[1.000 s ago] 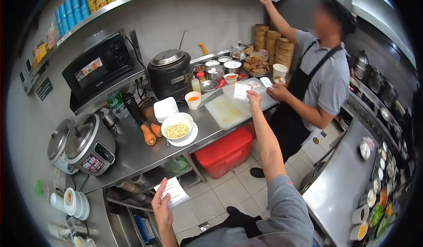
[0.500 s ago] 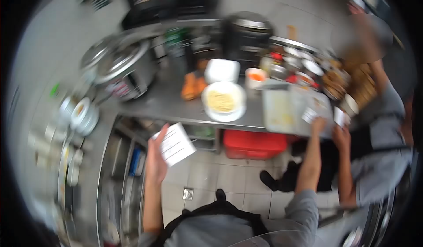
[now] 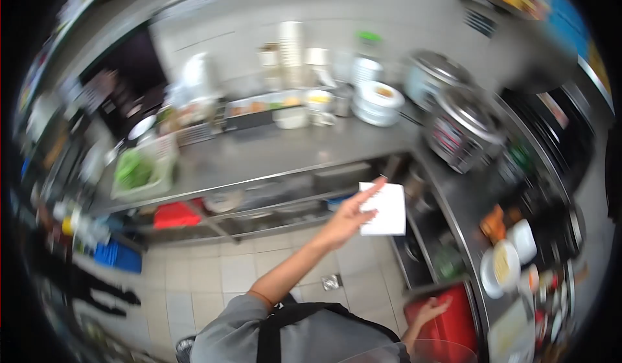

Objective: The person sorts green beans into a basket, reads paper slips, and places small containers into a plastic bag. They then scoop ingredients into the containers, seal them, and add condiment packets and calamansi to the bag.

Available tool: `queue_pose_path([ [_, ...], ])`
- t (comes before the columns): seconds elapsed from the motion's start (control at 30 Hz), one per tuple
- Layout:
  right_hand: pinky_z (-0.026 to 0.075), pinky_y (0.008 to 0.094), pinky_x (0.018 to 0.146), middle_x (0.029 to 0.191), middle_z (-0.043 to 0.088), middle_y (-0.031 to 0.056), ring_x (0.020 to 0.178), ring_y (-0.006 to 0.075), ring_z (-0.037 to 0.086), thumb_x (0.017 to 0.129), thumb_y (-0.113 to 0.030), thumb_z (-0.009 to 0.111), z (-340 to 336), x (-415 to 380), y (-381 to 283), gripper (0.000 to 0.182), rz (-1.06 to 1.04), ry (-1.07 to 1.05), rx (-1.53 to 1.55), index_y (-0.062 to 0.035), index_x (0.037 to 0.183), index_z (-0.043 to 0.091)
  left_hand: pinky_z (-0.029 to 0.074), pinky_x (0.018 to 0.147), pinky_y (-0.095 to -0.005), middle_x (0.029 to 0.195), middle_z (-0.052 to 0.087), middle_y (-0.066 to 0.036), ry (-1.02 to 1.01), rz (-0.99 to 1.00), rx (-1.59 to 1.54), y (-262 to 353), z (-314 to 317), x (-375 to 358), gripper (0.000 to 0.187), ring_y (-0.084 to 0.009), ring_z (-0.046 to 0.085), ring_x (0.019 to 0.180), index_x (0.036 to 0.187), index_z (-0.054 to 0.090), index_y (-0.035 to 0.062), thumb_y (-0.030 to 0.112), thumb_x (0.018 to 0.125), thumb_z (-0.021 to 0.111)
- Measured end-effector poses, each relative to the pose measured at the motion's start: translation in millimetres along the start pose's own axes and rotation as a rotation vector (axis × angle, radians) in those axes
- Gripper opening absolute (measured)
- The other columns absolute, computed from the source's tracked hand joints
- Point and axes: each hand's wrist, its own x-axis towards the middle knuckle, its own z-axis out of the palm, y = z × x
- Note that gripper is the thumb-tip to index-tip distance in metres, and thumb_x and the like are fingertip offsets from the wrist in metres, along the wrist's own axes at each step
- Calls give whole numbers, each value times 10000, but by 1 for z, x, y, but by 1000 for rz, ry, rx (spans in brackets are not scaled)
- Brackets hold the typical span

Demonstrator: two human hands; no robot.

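My left hand (image 3: 348,222) is stretched forward over the floor, its fingers closed on a white paper slip (image 3: 383,211) that hangs toward the counter corner. No writing shows on the slip in this view. Lower right, my right hand (image 3: 433,310) is held above a red bin (image 3: 447,330). Its fingers are apart and I see nothing in it. Close to it on the side counter is a white bowl of pale noodles (image 3: 502,264) on a plate.
Steel counters (image 3: 272,150) meet at a corner. A rice cooker (image 3: 459,133) stands there beside stacked white containers (image 3: 378,104). A basket of green leaves (image 3: 146,165) is at the left. A dark-clothed person (image 3: 78,279) stands at the far left.
My view has swung left, from the side counter to the long wall counter. My left hand still has the slip. My right hand has left the cutting-board area, where another person's hands were.
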Motion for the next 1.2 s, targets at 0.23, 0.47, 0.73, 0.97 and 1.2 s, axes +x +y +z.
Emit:
queue_pose_path([
  [0.23, 472, 241, 723, 891, 624, 74, 793, 114, 589, 790, -23, 648, 212, -135, -362, 236, -37, -1462, 918, 2, 1011, 569, 287, 1051, -294, 1339, 412, -99, 585, 342, 172, 80, -167, -123, 731, -168, 366, 1261, 1415, 205, 68, -70, 798, 574],
  [0.47, 446, 208, 582, 685, 624, 26, 616, 72, 562, 777, -30, 671, 257, -210, -592, 74, -132, -1672, 1102, 7, 768, 607, 489, 881, -362, 1166, 542, -213, 965, 515, 241, 153, -277, -245, 964, -240, 568, 1063, 1442, -78, 180, -120, 795, 570],
  [0.73, 494, 281, 715, 981, 644, 119, 802, 162, 627, 965, -304, 440, 302, -326, -690, 391, 21, -1980, 1050, 37, 1097, 578, 476, 900, -374, 1166, 539, -223, 1186, 529, 390, 176, -386, -314, 967, -249, 563, 1073, 1442, -77, 180, -142, 787, 558],
  [0.97, 421, 308, 916, 1335, 448, 143, 1142, 192, 506, 920, -231, 543, 372, -395, -811, 583, 76, -1798, 1125, -81, 1417, 276, 432, 894, -290, 1114, 586, -165, 1174, 345, 672, 205, -513, -335, 435, -190, 550, 1044, 1234, 506, 13, -85, 815, 572],
  [1.2, 323, 319, 1018, 1410, 328, 178, 1266, 253, 371, 818, -60, 610, 409, -462, -895, 720, 172, -1580, 1115, -94, 1432, 236, 417, 855, -259, 1033, 620, -112, 1235, 200, 742, 233, -595, -365, 209, -166, 560, 991, 1043, 652, -18, -25, 848, 576],
])
